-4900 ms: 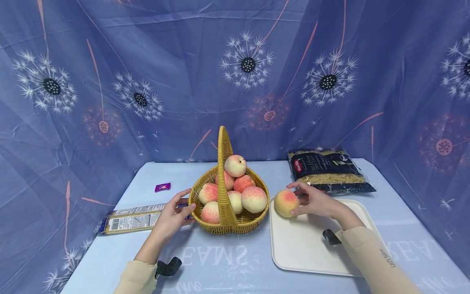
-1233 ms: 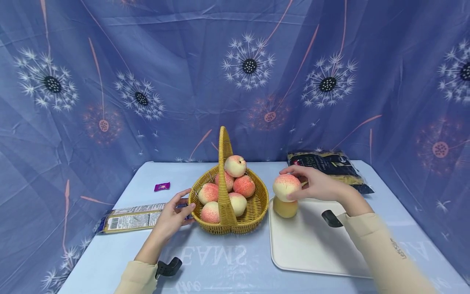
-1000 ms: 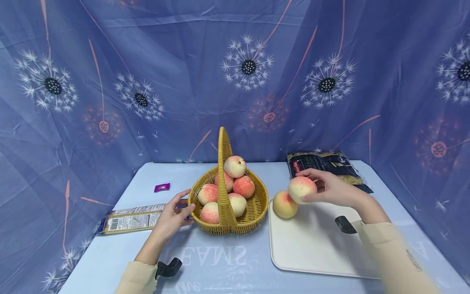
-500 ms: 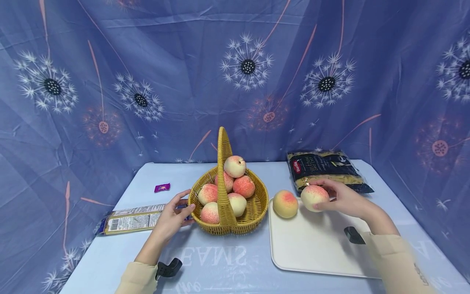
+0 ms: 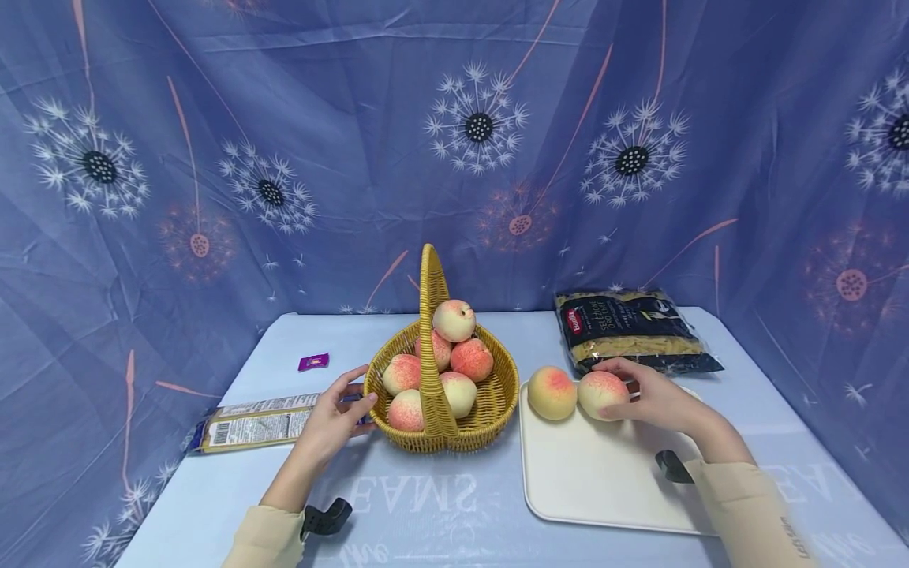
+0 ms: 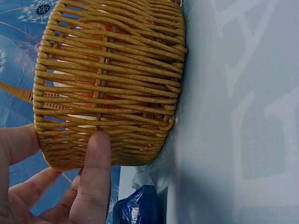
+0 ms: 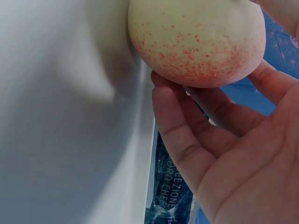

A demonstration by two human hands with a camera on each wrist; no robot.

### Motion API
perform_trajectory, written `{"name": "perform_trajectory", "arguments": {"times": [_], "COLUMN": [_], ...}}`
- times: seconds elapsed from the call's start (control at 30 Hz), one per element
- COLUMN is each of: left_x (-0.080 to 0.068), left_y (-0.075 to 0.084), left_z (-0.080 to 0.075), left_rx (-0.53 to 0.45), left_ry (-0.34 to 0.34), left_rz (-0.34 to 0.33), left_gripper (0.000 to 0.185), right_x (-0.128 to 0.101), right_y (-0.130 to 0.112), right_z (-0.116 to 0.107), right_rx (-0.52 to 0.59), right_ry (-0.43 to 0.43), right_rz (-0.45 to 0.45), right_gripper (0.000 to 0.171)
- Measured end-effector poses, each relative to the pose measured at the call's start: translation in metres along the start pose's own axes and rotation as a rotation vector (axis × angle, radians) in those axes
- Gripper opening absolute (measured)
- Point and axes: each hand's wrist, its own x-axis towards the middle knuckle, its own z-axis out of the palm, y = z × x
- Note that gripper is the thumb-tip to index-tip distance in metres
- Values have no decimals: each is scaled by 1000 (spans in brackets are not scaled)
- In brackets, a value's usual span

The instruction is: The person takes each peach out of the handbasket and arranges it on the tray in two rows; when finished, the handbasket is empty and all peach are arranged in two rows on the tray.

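Holding a speckled peach [image 5: 599, 394] with the right-hand grip [image 5: 642, 398]: thumb on the near side, fingers on the far side. Change: about a second ago this peach was up over the yellow peach [image 5: 551, 393]; now it's lower and just right of it, at the back left of the tray [image 5: 604, 481]. Looks down on the tray or nearly so, exact contact not certain. Reads as the end of one basket-to-tray transfer, with release not yet done. The basket [image 5: 408, 442] has a gap at its right side where this peach lay a few seconds back; six remaining peaches [image 5: 472, 360] visible inside. Held peach sits between thumb and fingers, palm behind it to the right. Left-hand grip [image 5: 334, 414] holds nothing up; fingers fairly straight, touching the basket's left side, probably steadying it.
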Motion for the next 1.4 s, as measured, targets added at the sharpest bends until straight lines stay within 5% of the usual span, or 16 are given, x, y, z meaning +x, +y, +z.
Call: {"name": "perform_trajectory", "arguments": {"times": [1.4], "left_x": [0], "left_y": [1], "left_z": [-1], "left_rx": [10], "left_ry": [6], "left_rz": [-9], "left_gripper": [59], "right_x": [6], "right_y": [0], "right_z": [3], "right_rx": [-15], "right_ry": [-3], "right_rz": [15], "right_gripper": [80]}}
